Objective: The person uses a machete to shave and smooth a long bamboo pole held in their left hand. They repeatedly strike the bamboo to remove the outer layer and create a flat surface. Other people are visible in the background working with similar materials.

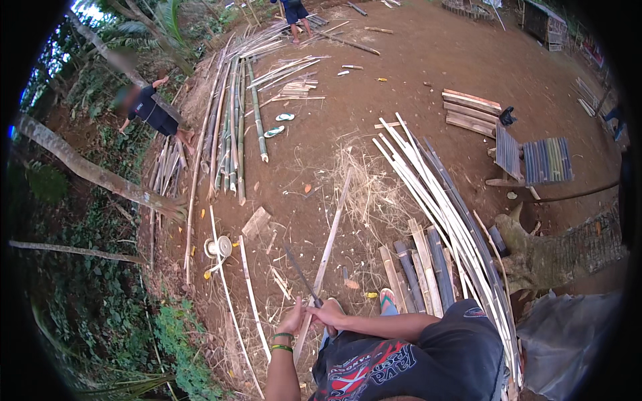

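Observation:
A long split bamboo strip (332, 230) slants from the ground ahead down between my legs. My left hand (292, 318), with green and yellow bands at its wrist, is closed around the strip's near part. In my right hand (328, 313) is a long knife (302, 275), its dark blade pointing forward and left. The blade's base lies close beside the strip, and the handle's end shows below my fingers. Whether the edge touches the bamboo cannot be made out. Both hands are close together in front of my lap.
Cut bamboo pieces (420, 267) and long pale strips (428, 180) lie at my right. Green poles (257, 117) are stacked ahead left, near flip-flops (274, 131). Shavings (368, 194) cover the dirt. One person (154, 110) is by the slope, another (294, 13) stands farther back.

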